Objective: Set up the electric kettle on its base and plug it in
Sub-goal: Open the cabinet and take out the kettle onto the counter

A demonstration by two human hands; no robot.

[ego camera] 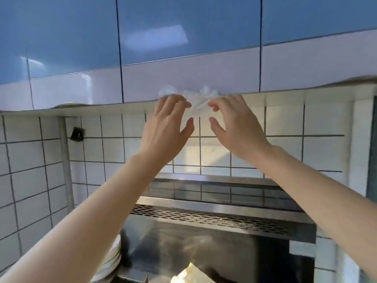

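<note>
No kettle, base or plug is in view. Both my arms reach up to the lower edge of the middle upper cabinet door (189, 78), which is glossy blue above and white below. My left hand (167, 123) and my right hand (234, 127) are side by side with fingers spread and thumbs apart, and their fingertips touch that edge. A whitish blurred patch (194, 101) lies between the fingertips; I cannot tell whether it is an object or a reflection.
A white tiled wall (114, 148) runs below the cabinets, with a small black fitting (77, 134) on it at the left. A steel range hood (214, 217) with a perforated strip sits under my arms. Stacked white plates (111, 260) stand at the lower left.
</note>
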